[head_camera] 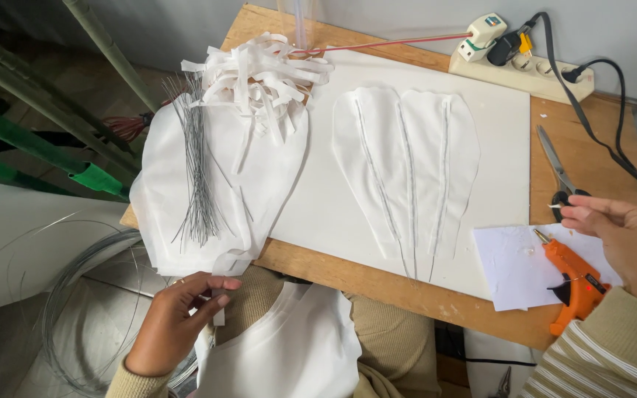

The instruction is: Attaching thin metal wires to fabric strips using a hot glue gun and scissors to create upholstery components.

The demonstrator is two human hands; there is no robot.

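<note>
Head view: at the lower left of the frame the left hand (175,320) pinches a narrow white strip (219,313) between thumb and fingers, just below the near edge of the desk (606,133). The strip looks thin, limp and very light, likely fabric or paper; it would crease or tear under a hard pull, so a light pinch near its end suits it.

At the right edge the right hand (624,236) has its fingers curled narrow, and seems to hold something small and pale at the fingertips, though that is too small to tell. It hovers just above an orange glue gun (573,284) lying on a paper sheet (514,265), with scissors (558,166) near.

In the middle lie white petal shapes (407,169) with wires down them, on a white board (499,133). Upper left holds a heap of strips (259,74), a bundle of thin wires (197,169) on stacked white pieces (167,199). A power strip (525,70) sits upper right; a wire coil (75,309) lies on the floor.
</note>
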